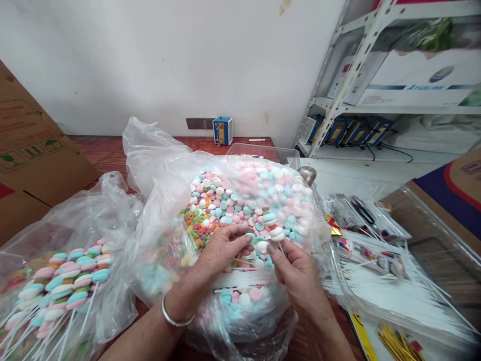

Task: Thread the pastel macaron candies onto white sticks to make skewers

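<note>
- Since both hands are working over the big plastic bag (160,173) of candy, I'll use that as the landmark: the candy stick (277,234) is over its middle, a bit toward the right.
- Right hand (296,268) is the nearer of the 2, fingers pinched on the bare lower end.
- Long axis points from those fingers toward the bag's far side, leaning slightly left.
- Left hand (227,248) is just left of it, fingers bent by a pale blue candy (250,236); can't tell if they're gripping it tbh.
- Loaded sticks (69,276) lie left of the bag.
</note>
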Demonstrator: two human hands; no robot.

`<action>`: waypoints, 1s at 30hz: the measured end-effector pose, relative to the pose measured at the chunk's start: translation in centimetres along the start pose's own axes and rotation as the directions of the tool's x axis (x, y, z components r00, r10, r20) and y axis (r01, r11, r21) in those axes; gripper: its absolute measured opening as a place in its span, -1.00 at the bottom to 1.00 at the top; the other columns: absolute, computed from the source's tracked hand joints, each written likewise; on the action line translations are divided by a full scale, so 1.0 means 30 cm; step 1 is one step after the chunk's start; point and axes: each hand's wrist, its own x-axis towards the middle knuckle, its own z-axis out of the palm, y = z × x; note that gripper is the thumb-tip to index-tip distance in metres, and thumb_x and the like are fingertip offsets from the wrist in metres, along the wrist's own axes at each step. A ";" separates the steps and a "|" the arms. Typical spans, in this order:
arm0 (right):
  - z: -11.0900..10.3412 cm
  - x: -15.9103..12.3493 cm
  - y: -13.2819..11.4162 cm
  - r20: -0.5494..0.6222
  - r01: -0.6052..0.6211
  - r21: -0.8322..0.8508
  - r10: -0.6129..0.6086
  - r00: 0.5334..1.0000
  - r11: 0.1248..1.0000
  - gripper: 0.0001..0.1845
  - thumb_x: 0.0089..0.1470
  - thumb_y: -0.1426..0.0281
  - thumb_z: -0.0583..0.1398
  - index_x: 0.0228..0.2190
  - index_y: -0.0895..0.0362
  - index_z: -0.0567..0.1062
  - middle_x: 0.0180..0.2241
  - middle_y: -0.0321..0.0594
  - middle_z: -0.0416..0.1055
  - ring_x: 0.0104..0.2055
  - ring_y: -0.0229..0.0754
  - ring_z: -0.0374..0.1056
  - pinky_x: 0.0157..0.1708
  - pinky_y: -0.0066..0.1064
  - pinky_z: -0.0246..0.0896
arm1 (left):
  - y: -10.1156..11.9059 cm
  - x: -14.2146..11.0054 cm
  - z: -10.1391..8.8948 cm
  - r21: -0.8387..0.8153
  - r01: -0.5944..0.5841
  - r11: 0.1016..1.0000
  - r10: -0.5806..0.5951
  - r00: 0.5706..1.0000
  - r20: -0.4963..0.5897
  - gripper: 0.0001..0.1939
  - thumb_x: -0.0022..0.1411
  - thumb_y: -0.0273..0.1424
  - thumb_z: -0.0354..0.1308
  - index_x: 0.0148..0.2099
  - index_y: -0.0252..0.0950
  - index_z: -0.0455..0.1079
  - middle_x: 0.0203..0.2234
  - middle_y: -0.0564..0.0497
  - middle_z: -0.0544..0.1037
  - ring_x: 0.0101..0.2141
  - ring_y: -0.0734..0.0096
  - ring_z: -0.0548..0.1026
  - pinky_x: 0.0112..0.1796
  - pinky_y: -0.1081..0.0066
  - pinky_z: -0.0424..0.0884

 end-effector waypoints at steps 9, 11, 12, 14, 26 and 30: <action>0.066 -0.011 -0.009 -0.014 -0.096 0.378 0.110 0.994 0.921 -0.49 0.14 0.10 0.26 0.02 0.14 0.53 -0.36 -0.22 0.56 -0.48 -0.24 0.34 -0.48 -0.45 0.26 | 0.025 -0.037 0.018 -0.190 -0.035 0.981 0.058 0.991 0.119 -0.57 0.09 -0.07 0.35 -0.15 -0.31 0.59 -0.40 -0.03 0.58 -0.38 0.38 0.55 -0.42 0.50 0.45; 0.067 -0.012 -0.014 -0.061 -0.056 0.333 0.081 0.995 0.941 -0.53 0.17 0.12 0.25 0.00 0.14 0.53 -0.28 -0.18 0.58 -0.33 -0.18 0.43 -0.28 -0.37 0.37 | 0.020 -0.041 0.014 -0.155 -0.028 0.988 0.050 0.989 0.141 -0.52 0.01 -0.18 0.43 -0.06 -0.31 0.55 -0.35 -0.05 0.60 -0.35 0.35 0.55 -0.41 0.47 0.48; 0.068 -0.012 -0.017 -0.082 -0.035 0.307 0.063 0.995 0.951 -0.56 0.18 0.12 0.24 -0.02 0.14 0.54 -0.22 -0.16 0.58 -0.24 -0.15 0.45 -0.18 -0.33 0.38 | 0.016 -0.042 0.013 -0.142 -0.031 0.989 0.052 0.988 0.146 -0.50 -0.01 -0.23 0.44 -0.03 -0.31 0.53 -0.35 -0.05 0.60 -0.35 0.35 0.55 -0.41 0.46 0.48; 0.072 -0.010 -0.023 -0.120 -0.002 0.243 0.033 0.992 0.970 -0.59 0.19 0.13 0.23 -0.06 0.14 0.54 -0.14 -0.12 0.57 -0.13 -0.10 0.45 -0.07 -0.29 0.35 | 0.009 -0.043 0.014 -0.127 -0.047 0.991 0.066 0.987 0.148 -0.51 -0.01 -0.28 0.43 -0.02 -0.32 0.50 -0.36 -0.05 0.60 -0.38 0.36 0.54 -0.40 0.44 0.50; 0.009 -0.137 -0.058 0.086 -0.092 -0.070 0.098 0.991 0.993 -0.51 0.25 -0.01 0.09 -0.30 0.12 0.60 -0.39 -0.19 0.53 -0.38 -0.14 0.40 -0.39 -0.46 0.30 | 0.003 0.012 -0.021 -0.163 -0.218 0.962 0.181 0.959 -0.218 -0.71 -0.02 -0.46 0.33 -0.17 -0.35 0.50 -0.50 0.04 0.57 -0.46 0.45 0.52 -0.43 0.51 0.43; 0.021 -0.178 -0.068 0.049 -0.153 -0.032 0.155 0.987 0.988 -0.50 0.22 -0.04 0.11 -0.34 0.10 0.60 -0.45 -0.22 0.48 -0.37 -0.13 0.39 -0.36 -0.45 0.27 | 0.013 0.014 -0.036 -0.147 -0.274 0.950 0.228 0.935 -0.273 -0.69 -0.03 -0.50 0.31 -0.15 -0.35 0.50 -0.39 -0.01 0.63 -0.38 0.41 0.56 -0.38 0.49 0.48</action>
